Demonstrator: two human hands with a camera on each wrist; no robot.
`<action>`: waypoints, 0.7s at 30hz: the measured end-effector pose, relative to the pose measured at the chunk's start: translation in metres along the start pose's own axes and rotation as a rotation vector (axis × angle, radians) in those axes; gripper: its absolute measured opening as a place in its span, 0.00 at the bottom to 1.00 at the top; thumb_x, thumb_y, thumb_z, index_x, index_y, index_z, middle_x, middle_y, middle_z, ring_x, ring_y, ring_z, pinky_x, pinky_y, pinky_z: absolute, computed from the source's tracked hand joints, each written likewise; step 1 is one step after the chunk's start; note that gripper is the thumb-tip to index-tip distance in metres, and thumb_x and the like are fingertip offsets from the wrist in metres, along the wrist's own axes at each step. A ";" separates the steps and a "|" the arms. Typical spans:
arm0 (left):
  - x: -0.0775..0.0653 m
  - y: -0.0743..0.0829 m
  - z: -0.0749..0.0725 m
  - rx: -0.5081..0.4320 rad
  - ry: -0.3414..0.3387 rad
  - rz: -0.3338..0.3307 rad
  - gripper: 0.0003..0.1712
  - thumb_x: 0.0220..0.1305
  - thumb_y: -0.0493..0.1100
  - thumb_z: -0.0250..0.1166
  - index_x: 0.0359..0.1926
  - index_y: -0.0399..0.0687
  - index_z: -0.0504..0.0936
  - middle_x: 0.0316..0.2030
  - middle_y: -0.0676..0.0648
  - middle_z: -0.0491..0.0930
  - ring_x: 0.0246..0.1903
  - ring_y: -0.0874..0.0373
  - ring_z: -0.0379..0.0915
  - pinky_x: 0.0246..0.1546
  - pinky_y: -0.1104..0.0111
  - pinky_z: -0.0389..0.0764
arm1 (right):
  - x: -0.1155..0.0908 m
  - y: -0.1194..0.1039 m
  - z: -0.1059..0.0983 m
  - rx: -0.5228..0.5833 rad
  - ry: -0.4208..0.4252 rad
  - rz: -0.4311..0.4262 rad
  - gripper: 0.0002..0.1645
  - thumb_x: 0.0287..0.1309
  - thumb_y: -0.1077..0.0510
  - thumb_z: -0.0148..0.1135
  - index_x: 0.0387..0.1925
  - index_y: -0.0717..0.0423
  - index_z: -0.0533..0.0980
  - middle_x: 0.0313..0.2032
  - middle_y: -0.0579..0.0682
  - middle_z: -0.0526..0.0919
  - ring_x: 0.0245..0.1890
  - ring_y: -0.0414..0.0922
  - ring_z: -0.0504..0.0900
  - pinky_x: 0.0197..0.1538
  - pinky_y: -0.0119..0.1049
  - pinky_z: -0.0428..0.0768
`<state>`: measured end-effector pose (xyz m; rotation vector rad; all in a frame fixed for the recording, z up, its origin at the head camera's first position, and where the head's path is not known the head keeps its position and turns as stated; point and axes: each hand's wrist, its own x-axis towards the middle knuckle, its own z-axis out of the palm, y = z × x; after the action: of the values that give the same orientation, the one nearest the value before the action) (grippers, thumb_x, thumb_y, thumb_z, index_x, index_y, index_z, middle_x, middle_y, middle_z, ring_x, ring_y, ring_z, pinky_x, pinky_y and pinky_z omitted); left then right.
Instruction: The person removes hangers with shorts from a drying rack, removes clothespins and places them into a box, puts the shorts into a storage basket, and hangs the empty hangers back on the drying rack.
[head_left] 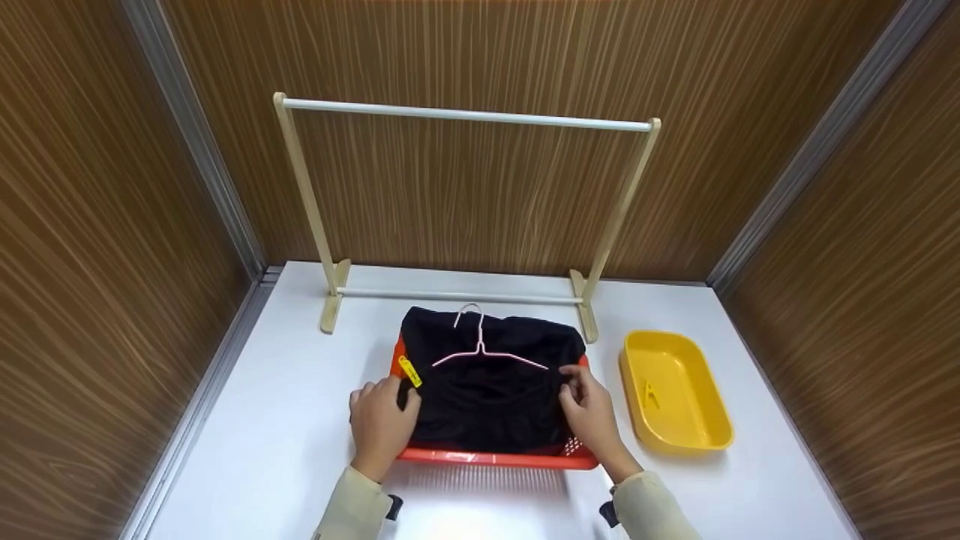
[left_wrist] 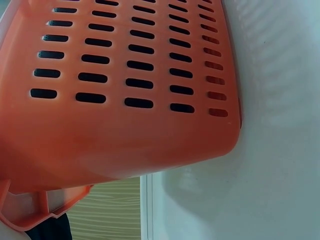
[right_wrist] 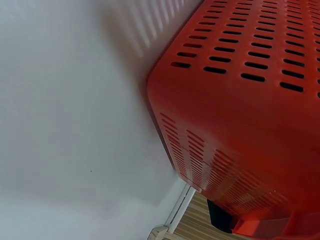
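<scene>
A red plastic basket (head_left: 495,457) with slotted walls holds a bunched black cloth (head_left: 487,412) that spreads over its back rim. On the cloth lies a thin pink hanger (head_left: 481,346), its hook toward the back. At the basket's left side my left hand (head_left: 382,420) grips cloth between thumb and fingers. Just beyond those fingertips sits a yellow clothespin (head_left: 409,370). My right hand (head_left: 591,412) pinches the cloth at the right side, near the hanger's right end. Both wrist views mostly show the basket's outer wall (left_wrist: 120,135), with the fingers hidden.
Behind the basket stands a drying rack with a white top rail (head_left: 465,115) and wooden legs (head_left: 309,199). To the right is a yellow tray (head_left: 682,397) with another yellow clothespin (head_left: 650,394) in it. Wood-grain panels (head_left: 465,202) enclose the white table (head_left: 262,420).
</scene>
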<state>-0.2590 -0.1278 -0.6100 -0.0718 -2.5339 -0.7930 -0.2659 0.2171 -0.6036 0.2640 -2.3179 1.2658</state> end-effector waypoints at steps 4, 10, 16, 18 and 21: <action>0.000 0.000 0.000 -0.002 0.003 0.001 0.12 0.67 0.47 0.65 0.29 0.47 0.76 0.23 0.49 0.76 0.27 0.49 0.69 0.40 0.56 0.65 | 0.000 0.000 0.000 0.005 0.001 0.018 0.19 0.58 0.72 0.61 0.51 0.60 0.79 0.24 0.41 0.70 0.23 0.35 0.67 0.31 0.28 0.67; 0.000 0.001 0.001 0.003 -0.011 -0.008 0.12 0.67 0.48 0.65 0.30 0.46 0.77 0.23 0.50 0.75 0.28 0.49 0.70 0.41 0.56 0.65 | 0.000 0.001 -0.001 -0.018 0.000 0.003 0.18 0.57 0.73 0.61 0.49 0.61 0.80 0.24 0.40 0.70 0.23 0.34 0.67 0.31 0.29 0.67; 0.001 0.002 0.000 -0.007 -0.015 -0.006 0.12 0.68 0.48 0.64 0.31 0.46 0.78 0.24 0.50 0.75 0.28 0.50 0.69 0.42 0.56 0.65 | 0.000 -0.001 -0.002 -0.030 0.005 0.003 0.18 0.57 0.73 0.61 0.49 0.60 0.80 0.24 0.40 0.69 0.23 0.35 0.67 0.32 0.30 0.67; 0.000 0.002 0.000 -0.002 -0.005 -0.002 0.12 0.67 0.48 0.65 0.30 0.46 0.77 0.23 0.50 0.75 0.28 0.50 0.69 0.41 0.56 0.64 | 0.000 -0.001 -0.002 -0.037 0.004 -0.005 0.18 0.57 0.72 0.61 0.49 0.60 0.80 0.24 0.40 0.70 0.23 0.35 0.67 0.31 0.30 0.67; 0.000 0.000 0.000 0.004 0.001 -0.001 0.12 0.67 0.47 0.65 0.29 0.47 0.76 0.22 0.50 0.75 0.27 0.49 0.69 0.39 0.57 0.63 | 0.000 -0.001 0.000 -0.051 0.008 -0.015 0.18 0.56 0.72 0.61 0.48 0.59 0.80 0.24 0.39 0.70 0.23 0.35 0.67 0.31 0.30 0.67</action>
<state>-0.2589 -0.1276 -0.6102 -0.0690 -2.5346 -0.7877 -0.2655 0.2166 -0.6033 0.2582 -2.3340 1.1968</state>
